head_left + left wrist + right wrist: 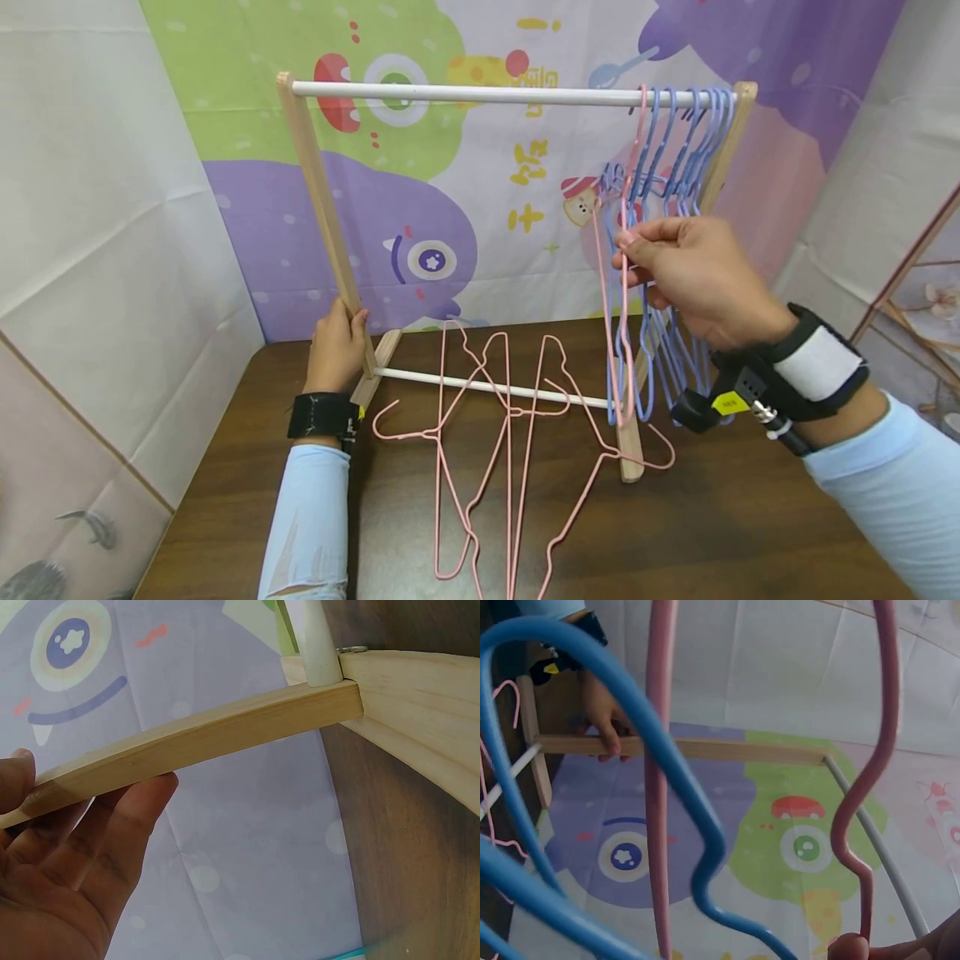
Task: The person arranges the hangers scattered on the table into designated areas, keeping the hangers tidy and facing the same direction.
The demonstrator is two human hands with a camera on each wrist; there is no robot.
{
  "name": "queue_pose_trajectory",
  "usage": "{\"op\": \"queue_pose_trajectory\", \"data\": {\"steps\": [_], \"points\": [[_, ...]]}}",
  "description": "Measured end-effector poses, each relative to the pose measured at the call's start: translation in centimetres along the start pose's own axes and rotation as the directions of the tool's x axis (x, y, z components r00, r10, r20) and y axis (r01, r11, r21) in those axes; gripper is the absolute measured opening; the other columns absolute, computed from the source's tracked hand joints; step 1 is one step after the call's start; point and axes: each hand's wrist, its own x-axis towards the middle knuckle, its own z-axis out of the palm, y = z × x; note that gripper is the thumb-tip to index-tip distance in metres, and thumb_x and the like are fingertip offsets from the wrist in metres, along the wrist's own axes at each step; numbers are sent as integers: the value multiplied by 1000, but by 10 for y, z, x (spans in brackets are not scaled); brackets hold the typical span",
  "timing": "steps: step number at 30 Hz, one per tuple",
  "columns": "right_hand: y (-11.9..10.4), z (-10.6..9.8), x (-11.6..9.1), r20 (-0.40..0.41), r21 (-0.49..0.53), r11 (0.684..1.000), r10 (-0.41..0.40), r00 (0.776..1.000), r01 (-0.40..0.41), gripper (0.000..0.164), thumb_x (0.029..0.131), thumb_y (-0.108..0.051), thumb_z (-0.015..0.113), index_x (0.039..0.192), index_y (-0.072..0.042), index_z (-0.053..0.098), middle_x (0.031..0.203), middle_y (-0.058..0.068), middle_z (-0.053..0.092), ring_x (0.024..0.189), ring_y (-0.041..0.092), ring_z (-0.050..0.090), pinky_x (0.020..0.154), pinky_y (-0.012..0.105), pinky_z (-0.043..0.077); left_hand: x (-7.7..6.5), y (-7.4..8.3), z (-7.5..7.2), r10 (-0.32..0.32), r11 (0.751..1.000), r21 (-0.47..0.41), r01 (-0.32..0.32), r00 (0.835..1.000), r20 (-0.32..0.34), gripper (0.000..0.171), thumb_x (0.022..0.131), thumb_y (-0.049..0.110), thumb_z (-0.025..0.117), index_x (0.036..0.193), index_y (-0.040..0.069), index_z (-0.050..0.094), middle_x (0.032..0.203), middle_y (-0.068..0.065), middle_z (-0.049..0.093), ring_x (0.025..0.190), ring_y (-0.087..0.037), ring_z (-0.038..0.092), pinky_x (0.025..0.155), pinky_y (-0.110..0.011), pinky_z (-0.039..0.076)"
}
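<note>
My right hand (693, 271) pinches a pink clothes hanger (624, 283) between thumb and fingers, and the hanger's hook sits over the white top rail (465, 93). Several blue hangers (693, 150) hang bunched just right of it, at the rail's right end. In the right wrist view, the fingertips (849, 948) touch the pink hanger's wavy side, with blue hangers close to the camera. The left hand (335, 346) grips the rack's left wooden post (318, 187) low down. Thumb and fingers lie on either side of that post (187, 742) in the left wrist view.
Three pink hangers (509, 467) lie overlapping on the brown table (675, 533) in front of the rack. A white lower bar (420, 377) joins the wooden feet (632, 458). Behind stands a cartoon-printed cloth (480, 208), with pale panels (112, 167) at the sides.
</note>
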Motion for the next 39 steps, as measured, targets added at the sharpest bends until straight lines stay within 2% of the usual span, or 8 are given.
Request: {"op": "queue_pose_trajectory", "data": {"steps": [6, 12, 18, 22, 28, 34, 39], "points": [[5, 5, -3, -23, -11, 999, -35, 999, 35, 26, 106, -22, 58, 113, 4, 59, 79, -6, 66, 64, 5, 61, 47, 22, 45, 0, 0, 0, 8, 1000, -1, -8, 1000, 0, 28, 108, 23, 54, 117, -4, 56, 91, -25, 67, 82, -44, 70, 65, -57, 54], [6, 9, -12, -56, 1, 997, -79, 995, 79, 19, 102, -15, 63, 110, 1, 56, 78, -5, 65, 58, 6, 57, 45, 22, 45, 0, 1, 0, 14, 1000, -3, -14, 1000, -4, 28, 108, 21, 54, 118, -4, 56, 92, -26, 67, 83, -45, 70, 67, -58, 54], [1, 19, -30, -44, -98, 990, -110, 993, 106, 20, 101, -16, 65, 113, 0, 61, 82, 0, 64, 58, 10, 58, 45, 26, 48, 0, 2, 0, 13, 1000, -2, -13, 1000, -6, 27, 108, 21, 54, 116, -5, 55, 91, -27, 67, 82, -46, 70, 65, -58, 54], [-2, 23, -40, -18, -144, 982, -128, 992, 124, 23, 101, -19, 67, 116, -1, 63, 86, 6, 64, 59, 12, 61, 46, 28, 50, 0, 1, 0, 17, 1000, 4, -17, 1000, -10, 26, 107, 20, 55, 115, -5, 55, 91, -28, 67, 82, -46, 70, 65, -59, 53], [-5, 30, -52, 24, -159, 978, -136, 990, 138, 23, 101, -22, 68, 114, -3, 65, 88, 14, 63, 55, 14, 60, 44, 29, 49, 1, 0, 0, 16, 1000, 10, -16, 1000, -16, 25, 107, 20, 56, 115, -4, 55, 91, -27, 67, 81, -46, 69, 65, -59, 53], [-4, 39, -63, 90, -138, 979, -137, 987, 148, 20, 101, -19, 69, 111, -3, 66, 82, 13, 62, 51, 17, 56, 42, 32, 48, 1, 0, 0, 11, 1000, 12, -11, 1000, -11, 26, 107, 20, 55, 115, -4, 55, 91, -27, 67, 80, -45, 68, 65, -58, 52], [-3, 46, -70, 162, -144, 971, -168, 972, 191, 18, 101, -20, 68, 108, -3, 67, 76, 11, 63, 52, 21, 59, 45, 32, 50, 0, 2, 0, 11, 1000, 8, -11, 1000, -7, 26, 108, 21, 54, 114, -5, 54, 91, -27, 67, 81, -45, 68, 66, -58, 53]]}}
